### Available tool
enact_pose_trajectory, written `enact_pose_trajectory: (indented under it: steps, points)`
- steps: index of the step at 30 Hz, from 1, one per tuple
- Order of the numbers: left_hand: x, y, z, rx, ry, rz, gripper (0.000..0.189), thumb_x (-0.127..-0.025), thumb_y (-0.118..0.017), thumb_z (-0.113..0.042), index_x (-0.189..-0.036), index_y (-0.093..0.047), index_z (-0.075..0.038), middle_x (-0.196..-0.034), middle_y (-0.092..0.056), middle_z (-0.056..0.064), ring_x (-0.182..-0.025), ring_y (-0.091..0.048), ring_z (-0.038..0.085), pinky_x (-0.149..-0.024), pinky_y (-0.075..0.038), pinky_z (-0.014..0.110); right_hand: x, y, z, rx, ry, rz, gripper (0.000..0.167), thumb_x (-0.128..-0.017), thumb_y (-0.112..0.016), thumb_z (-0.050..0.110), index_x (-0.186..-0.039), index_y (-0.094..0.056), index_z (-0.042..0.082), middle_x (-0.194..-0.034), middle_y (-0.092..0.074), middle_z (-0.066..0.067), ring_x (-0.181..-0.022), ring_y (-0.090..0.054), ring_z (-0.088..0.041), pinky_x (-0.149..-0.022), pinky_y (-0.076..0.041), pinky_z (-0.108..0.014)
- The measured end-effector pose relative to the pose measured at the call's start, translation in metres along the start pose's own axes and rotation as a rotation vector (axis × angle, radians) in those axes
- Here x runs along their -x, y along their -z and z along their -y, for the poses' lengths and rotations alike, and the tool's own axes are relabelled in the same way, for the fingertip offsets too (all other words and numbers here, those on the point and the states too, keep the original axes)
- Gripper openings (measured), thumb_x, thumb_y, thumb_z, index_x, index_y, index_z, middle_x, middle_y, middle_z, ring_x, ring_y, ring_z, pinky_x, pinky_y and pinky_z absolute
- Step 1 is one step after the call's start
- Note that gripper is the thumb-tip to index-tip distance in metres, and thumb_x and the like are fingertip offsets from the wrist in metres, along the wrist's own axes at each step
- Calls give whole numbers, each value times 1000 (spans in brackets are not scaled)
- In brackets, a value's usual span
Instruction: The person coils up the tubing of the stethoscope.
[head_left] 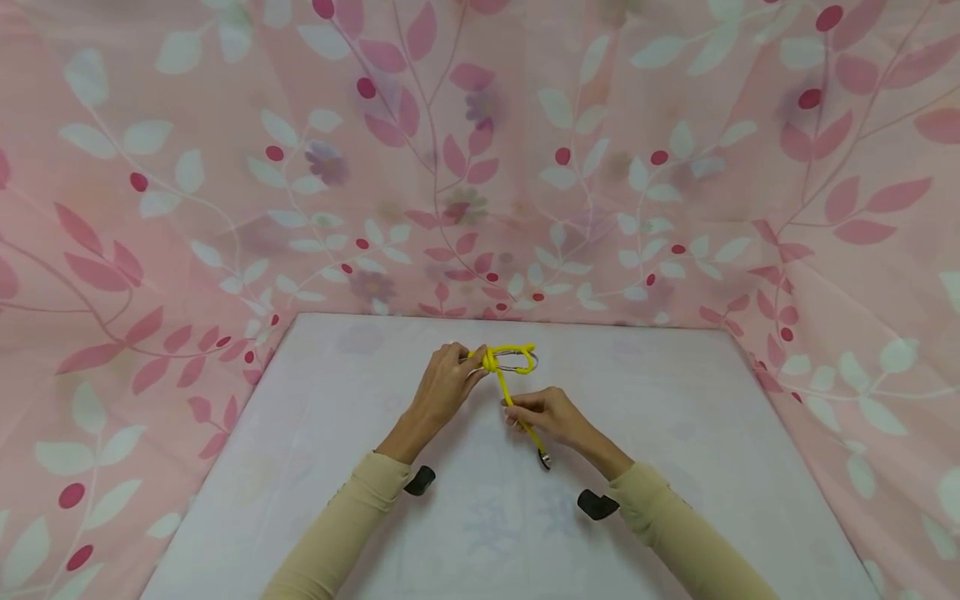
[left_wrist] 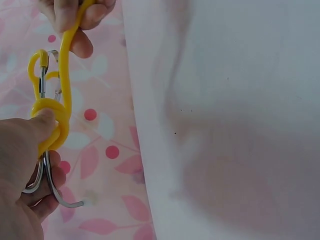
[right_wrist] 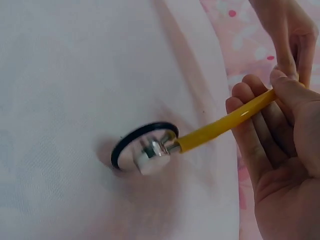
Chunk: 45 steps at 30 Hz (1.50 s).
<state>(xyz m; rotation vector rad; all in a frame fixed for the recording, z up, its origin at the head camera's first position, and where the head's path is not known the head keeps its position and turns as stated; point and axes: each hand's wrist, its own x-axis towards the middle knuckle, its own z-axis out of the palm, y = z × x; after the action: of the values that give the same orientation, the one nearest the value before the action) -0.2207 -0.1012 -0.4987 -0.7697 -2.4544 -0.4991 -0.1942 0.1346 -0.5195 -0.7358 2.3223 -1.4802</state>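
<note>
A stethoscope with yellow tubing point(head_left: 491, 360) is held above the white table, its tube coiled round its own metal ear tubes point(left_wrist: 50, 182). My left hand point(head_left: 445, 382) grips the coil, with the thumb pressed on the yellow wrap in the left wrist view. The bent metal ends stick out past the left fingers. My right hand point(head_left: 553, 413) pinches the free stretch of tube between thumb and fingers. Beyond that pinch hangs the chest piece point(right_wrist: 150, 156), silver with a black rim, slightly blurred in the right wrist view. A yellow loop extends to the right of the coil.
The white tabletop point(head_left: 480, 533) lies beneath both hands. Pink leaf-patterned cloth point(head_left: 480, 167) hangs behind the table and at both sides. A black wrist mount point(head_left: 422, 481) shows by the left sleeve, another black mount point(head_left: 597, 504) by the right sleeve.
</note>
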Motion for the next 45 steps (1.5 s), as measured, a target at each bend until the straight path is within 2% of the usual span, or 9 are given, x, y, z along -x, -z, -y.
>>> enact_pose_trajectory:
  steps: [4, 7, 10, 14, 18, 34, 36, 42, 45]
  points:
    - [0, 0, 1, -28, 4, 16, 46, -87, -74, -27, -130, -66, -12, -95, -62, 12, -82, -55, 23, -77, -49, 37, 3, -1, 7, 43, -11, 2, 34, -94, -65, 23, -118, -70, -1, -90, -77, -9, -74, -70, -16, -69, -57, -43]
    - [2, -1, 3, -47, 6, 29, 45, -88, -73, -29, -129, -66, -13, -95, -62, 12, -83, -55, 23, -78, -49, 37, 6, -2, 12, 108, -3, 8, 34, -91, -70, 24, -119, -71, 4, -90, -77, -3, -75, -68, -6, -68, -57, -35]
    - [3, -3, 5, -67, 6, 18, 44, -87, -74, -27, -127, -67, -12, -94, -61, 12, -83, -56, 25, -77, -49, 38, 8, -4, 16, 168, 26, 41, 34, -88, -74, 21, -118, -72, 5, -89, -77, -1, -73, -65, -4, -64, -54, -24]
    - [7, -7, 10, -91, 17, -6, 44, -82, -79, -22, -123, -70, -12, -91, -61, 12, -81, -57, 26, -76, -49, 39, 11, -6, 22, 184, 48, 104, 32, -86, -76, 15, -116, -73, 6, -89, -77, -1, -73, -64, -5, -64, -53, -23]
    - [10, -10, 13, -82, 13, 13, 44, -82, -80, -22, -124, -70, -13, -91, -61, 11, -81, -57, 26, -75, -49, 40, 12, -4, 30, 225, 92, 105, 27, -85, -76, 16, -112, -75, 11, -91, -77, 1, -75, -65, -3, -67, -54, -21]
    - [11, -15, -2, -24, -14, 97, 47, -84, -78, -23, -129, -66, -15, -93, -62, 11, -81, -57, 24, -80, -51, 38, 8, 13, 45, 388, 331, -82, 22, -86, -75, 20, -107, -75, 14, -90, -75, 6, -78, -64, -4, -68, -55, -22]
    - [10, -15, -4, -20, -22, 90, 47, -83, -78, -22, -128, -67, -15, -93, -62, 11, -82, -58, 24, -82, -51, 39, 8, 13, 47, 445, 379, -123, 26, -85, -76, 17, -110, -75, 11, -93, -75, 4, -79, -64, -6, -68, -56, -23]
    - [9, -16, -7, -36, -41, 71, 45, -83, -79, -23, -126, -69, -17, -92, -62, 10, -80, -58, 22, -80, -52, 37, 8, 15, 51, 748, 528, -236, 34, -81, -78, 14, -114, -75, 12, -99, -75, 1, -93, -69, -13, -90, -56, -38]
    - [9, -16, -7, -41, -48, 82, 44, -84, -77, -23, -127, -68, -17, -93, -63, 11, -80, -58, 23, -79, -52, 36, 7, 17, 51, 813, 564, -260, 36, -79, -79, 14, -115, -74, 14, -102, -75, 2, -95, -69, -14, -91, -56, -37]
